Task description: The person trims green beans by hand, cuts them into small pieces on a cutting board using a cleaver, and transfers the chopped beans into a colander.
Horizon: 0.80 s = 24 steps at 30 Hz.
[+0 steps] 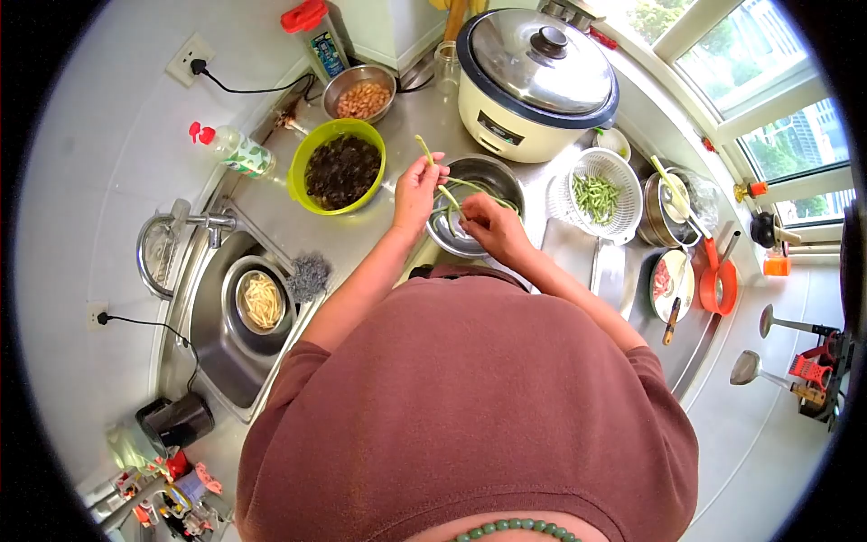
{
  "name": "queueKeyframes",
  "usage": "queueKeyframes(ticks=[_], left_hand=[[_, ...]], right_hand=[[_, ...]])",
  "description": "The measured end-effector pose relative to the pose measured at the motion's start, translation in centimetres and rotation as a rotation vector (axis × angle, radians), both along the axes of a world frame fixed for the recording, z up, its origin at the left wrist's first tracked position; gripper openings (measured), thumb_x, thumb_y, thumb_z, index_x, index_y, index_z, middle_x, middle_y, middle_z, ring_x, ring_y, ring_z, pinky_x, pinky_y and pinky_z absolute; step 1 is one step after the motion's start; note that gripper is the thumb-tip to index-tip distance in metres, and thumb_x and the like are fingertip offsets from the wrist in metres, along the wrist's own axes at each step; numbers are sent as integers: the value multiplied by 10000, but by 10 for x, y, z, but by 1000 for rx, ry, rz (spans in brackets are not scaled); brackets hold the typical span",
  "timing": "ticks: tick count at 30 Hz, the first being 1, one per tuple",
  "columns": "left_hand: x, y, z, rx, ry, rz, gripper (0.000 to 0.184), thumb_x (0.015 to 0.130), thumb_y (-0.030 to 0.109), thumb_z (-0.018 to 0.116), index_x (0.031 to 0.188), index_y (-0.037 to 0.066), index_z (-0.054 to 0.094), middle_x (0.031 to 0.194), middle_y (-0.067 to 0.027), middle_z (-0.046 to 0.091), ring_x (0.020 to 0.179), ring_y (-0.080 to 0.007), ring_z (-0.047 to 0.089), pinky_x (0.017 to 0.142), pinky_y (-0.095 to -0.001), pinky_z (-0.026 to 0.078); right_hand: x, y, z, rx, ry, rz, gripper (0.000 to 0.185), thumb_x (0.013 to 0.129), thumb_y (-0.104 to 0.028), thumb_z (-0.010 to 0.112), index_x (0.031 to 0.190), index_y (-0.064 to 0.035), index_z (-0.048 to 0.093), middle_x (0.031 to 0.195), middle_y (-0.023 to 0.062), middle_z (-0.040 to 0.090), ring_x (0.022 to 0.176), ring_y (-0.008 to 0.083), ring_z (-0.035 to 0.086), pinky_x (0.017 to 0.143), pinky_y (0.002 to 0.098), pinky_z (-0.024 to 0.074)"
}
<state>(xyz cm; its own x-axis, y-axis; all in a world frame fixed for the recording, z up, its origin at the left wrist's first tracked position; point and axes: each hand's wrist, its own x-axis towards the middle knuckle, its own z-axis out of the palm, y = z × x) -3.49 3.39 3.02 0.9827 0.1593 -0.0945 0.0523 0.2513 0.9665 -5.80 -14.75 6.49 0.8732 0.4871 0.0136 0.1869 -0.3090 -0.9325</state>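
Note:
My left hand (419,191) is closed around a long green bean (422,146), whose upper end sticks out past the fingers. The bean slants down toward my right hand (495,228), which pinches its lower part. Both hands are over the near side of a stainless steel bowl (506,173). Inside that bowl lie more long beans, partly hidden by my right hand. To the right, a white colander (561,200) holds short cut pieces of green bean (596,198).
A green basin (294,179) with dark soaked food and a steel bowl of peanuts (330,88) stand left. Behind is a large lidded cooker (506,126). The sink (217,348) is at left. A plate of meat (684,285) with a knife (672,322) lies right.

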Motion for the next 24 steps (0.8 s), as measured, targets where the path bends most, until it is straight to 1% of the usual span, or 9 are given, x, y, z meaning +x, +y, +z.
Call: queueKeyframes(ticks=[5,6,8,11,16,19,21,23,24], left_hand=[[-1,-8,7,36,-2,-32,231,988,129,473,1158,23,587,1011,-46,624,918,-133,598,832,-272,492],[-2,-12,11,11,-15,-19,211,964,125,508,1123,34,613,896,-27,627,820,-91,567,762,-229,470],[-2,-15,10,20,-67,-55,212,962,131,511,1121,36,615,896,-27,629,819,-91,569,753,-234,473],[-7,-21,16,80,-99,-81,224,960,151,515,1110,22,621,888,-21,637,797,-89,564,737,-240,472],[-15,-25,31,176,-36,-98,241,960,161,519,1109,4,624,880,-5,639,777,-79,551,726,-232,462],[-11,-26,33,15,-11,-89,240,963,163,519,1115,13,628,880,3,631,776,-74,549,717,-232,459],[-8,-24,38,-49,-9,-85,246,969,175,515,1130,26,628,908,5,636,808,-71,550,738,-229,456],[-7,-20,48,-58,-2,-86,252,974,180,509,1145,31,620,942,-2,643,831,-71,553,757,-229,457],[-9,-22,60,-105,-11,-114,275,1001,169,459,1216,37,569,1082,-18,624,934,-85,561,831,-245,457]], right_hand=[[5,3,21,131,-40,-112,299,822,-23,663,1106,-46,571,900,104,689,794,153,660,716,294,513],[8,6,28,141,-64,-134,288,824,-27,662,1101,-42,583,904,99,692,801,148,660,720,292,512],[13,12,44,188,-104,-190,240,834,-30,654,1072,-33,621,908,77,697,822,127,658,728,281,511],[24,17,41,273,-87,-214,238,835,-19,645,1072,-32,622,887,70,692,821,118,653,717,277,510],[32,23,40,222,-141,-252,214,800,-49,686,1010,-35,650,852,62,666,737,141,627,659,270,494],[41,29,39,182,-203,-250,210,763,-68,714,968,-50,672,849,60,652,698,155,607,640,273,486],[47,29,49,119,-257,-240,217,738,-81,732,949,-60,683,846,58,644,680,160,593,630,276,481],[57,29,47,128,-237,-223,260,725,-107,757,975,-81,695,866,41,651,675,124,575,627,268,475],[62,30,43,168,-204,-216,272,721,-114,762,984,-85,696,860,34,651,671,114,571,626,266,473]])
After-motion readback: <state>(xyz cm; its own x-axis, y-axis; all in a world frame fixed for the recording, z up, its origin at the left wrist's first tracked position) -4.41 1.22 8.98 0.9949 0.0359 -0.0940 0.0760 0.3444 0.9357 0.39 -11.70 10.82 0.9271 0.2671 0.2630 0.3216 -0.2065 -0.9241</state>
